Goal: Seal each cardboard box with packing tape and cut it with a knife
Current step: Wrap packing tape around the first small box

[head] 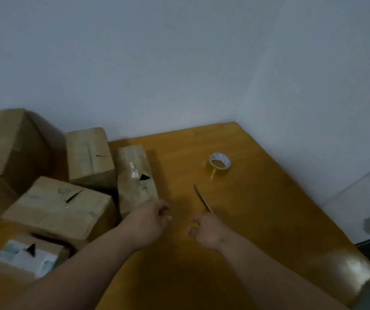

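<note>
A narrow upright cardboard box stands left of the table's middle, with a small torn hole in its face. My left hand hovers at its lower right corner, fingers loosely curled and holding nothing. Just to the right, my right hand grips the handle of a knife, whose thin blade points away over the wood. A roll of yellowish packing tape lies flat further back and to the right, apart from both hands.
Several more cardboard boxes crowd the left: a large one, a mid-sized one, a flat one and one with a white label. The wooden table fits into a wall corner; its right edge drops to the floor.
</note>
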The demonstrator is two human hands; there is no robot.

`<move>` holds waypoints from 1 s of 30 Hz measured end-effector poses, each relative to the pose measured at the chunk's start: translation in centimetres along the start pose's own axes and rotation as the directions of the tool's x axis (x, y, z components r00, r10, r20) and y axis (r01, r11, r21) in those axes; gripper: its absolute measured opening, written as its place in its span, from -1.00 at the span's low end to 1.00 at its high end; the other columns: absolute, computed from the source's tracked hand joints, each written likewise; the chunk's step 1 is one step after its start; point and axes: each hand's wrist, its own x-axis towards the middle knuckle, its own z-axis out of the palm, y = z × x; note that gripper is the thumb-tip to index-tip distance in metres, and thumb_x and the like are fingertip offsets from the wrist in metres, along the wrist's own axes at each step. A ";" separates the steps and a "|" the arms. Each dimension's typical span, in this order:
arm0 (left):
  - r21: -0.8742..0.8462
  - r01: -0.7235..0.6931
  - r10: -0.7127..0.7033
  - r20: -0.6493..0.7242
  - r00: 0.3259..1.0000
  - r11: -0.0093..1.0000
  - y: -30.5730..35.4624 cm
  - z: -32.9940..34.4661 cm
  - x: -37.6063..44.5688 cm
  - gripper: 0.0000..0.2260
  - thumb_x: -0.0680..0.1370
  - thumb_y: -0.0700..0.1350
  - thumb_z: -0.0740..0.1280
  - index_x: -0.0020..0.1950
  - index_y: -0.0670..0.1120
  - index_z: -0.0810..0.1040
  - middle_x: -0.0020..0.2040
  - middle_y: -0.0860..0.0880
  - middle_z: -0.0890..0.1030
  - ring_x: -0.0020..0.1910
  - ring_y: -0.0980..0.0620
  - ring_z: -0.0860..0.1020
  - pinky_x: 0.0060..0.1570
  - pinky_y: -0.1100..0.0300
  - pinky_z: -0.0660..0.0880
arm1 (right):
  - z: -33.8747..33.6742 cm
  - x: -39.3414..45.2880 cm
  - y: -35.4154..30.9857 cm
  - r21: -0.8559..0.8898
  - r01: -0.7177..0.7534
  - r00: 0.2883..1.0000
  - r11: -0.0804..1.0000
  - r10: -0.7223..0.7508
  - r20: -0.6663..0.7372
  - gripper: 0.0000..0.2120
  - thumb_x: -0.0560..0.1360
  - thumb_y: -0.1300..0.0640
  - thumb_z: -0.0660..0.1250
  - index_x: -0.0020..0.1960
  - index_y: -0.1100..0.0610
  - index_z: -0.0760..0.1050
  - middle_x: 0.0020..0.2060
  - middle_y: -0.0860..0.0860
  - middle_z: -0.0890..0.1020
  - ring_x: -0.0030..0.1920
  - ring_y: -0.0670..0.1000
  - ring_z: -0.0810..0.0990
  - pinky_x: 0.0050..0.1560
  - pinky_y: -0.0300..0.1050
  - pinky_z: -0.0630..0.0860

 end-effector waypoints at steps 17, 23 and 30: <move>-0.152 0.282 -0.287 -0.011 0.958 0.947 6.1 6.6 17.6 -0.69 0.61 0.04 0.28 0.33 0.01 0.47 0.04 0.10 0.50 -0.08 0.14 0.51 -0.11 0.23 0.45 | -11.2 19.3 10.5 -0.313 0.033 0.971 0.949 -0.105 -0.216 -0.36 0.54 0.07 0.24 0.55 0.11 0.09 0.53 0.02 0.19 0.57 0.04 -0.03 0.49 0.19 -0.22; -0.199 0.319 -0.328 -0.015 0.945 0.927 5.4 6.2 15.5 -0.65 0.61 0.04 0.28 0.38 -0.01 0.44 0.20 0.05 0.50 0.11 0.06 0.51 -0.02 0.25 0.39 | -9.8 17.9 10.9 -0.293 0.079 0.928 0.953 -0.178 -0.329 -0.76 0.60 0.11 0.16 0.23 -0.07 0.42 0.23 -0.06 0.52 0.36 0.03 0.34 0.39 0.20 0.01; -0.313 0.275 -0.321 -0.105 0.941 0.909 4.5 4.0 10.1 -0.59 0.60 0.00 0.32 0.43 -0.01 0.40 0.20 0.04 0.51 0.13 0.07 0.52 0.06 0.20 0.48 | -6.2 9.3 7.6 -0.161 0.285 0.865 0.945 -0.325 -0.381 -0.85 0.63 0.06 0.11 0.12 -0.10 0.42 0.07 -0.16 0.51 0.17 -0.10 0.44 0.28 0.01 0.12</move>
